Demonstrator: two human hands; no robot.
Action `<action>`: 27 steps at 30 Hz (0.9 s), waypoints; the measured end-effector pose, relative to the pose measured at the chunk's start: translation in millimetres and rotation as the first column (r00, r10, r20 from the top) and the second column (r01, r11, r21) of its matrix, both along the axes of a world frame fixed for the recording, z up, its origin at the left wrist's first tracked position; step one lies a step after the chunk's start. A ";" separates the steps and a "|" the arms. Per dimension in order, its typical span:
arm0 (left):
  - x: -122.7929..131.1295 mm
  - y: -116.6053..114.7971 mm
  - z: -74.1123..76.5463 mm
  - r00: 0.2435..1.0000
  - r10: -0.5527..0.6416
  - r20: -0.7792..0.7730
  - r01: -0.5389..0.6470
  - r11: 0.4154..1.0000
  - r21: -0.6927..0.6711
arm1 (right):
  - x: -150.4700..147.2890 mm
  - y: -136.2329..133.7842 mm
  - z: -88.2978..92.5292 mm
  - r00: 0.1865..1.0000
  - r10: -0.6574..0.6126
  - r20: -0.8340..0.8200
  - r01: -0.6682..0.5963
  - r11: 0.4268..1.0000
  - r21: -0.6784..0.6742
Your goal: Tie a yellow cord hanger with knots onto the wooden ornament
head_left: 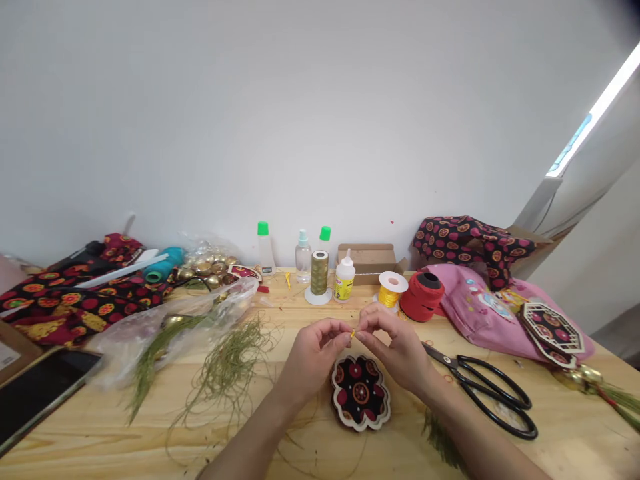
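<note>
My left hand (320,350) and my right hand (393,343) meet above the table, fingertips almost touching. Both pinch a small piece of yellow cord (353,333), most of it hidden by the fingers. Just below them lies a flower-shaped ornament (361,393) with a pale scalloped rim and dark patterned fabric inside, dotted with small white beads. To the right of my right hand rest black-handled scissors (480,387). A spool of yellow cord (391,292) stands behind my right hand.
A glue bottle (344,279), an olive thread spool (320,273) and a red thread cone (423,297) stand toward the wall. Loose green threads (227,363) and a plastic bag (120,350) lie left, near a phone (45,387). A pink bag (465,307) holds the right side.
</note>
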State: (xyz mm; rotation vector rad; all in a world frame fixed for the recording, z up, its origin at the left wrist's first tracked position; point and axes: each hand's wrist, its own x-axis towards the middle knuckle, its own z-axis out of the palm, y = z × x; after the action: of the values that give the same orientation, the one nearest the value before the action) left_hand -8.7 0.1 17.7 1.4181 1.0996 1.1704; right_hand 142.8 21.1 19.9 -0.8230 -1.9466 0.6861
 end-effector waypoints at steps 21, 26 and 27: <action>-2.8 3.6 -2.7 0.991 -0.118 0.057 0.122 0.991 -0.062 | -0.3 -1.2 1.4 0.988 0.024 0.153 -0.046 0.988 0.148; -4.7 0.2 -0.6 0.996 -0.085 -0.021 0.085 0.996 -0.031 | 0.2 -2.3 3.1 0.991 0.018 0.133 -0.036 0.991 0.132; -4.8 -0.7 0.1 0.997 -0.068 -0.044 0.067 0.998 -0.019 | 0.3 -2.4 3.1 0.991 0.011 0.134 -0.025 0.994 0.106</action>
State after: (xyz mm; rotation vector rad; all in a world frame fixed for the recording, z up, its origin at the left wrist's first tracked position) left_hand -13.4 -0.7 17.8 1.4628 1.0817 1.0840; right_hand 143.1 18.7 22.9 -0.8032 -2.0937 0.5437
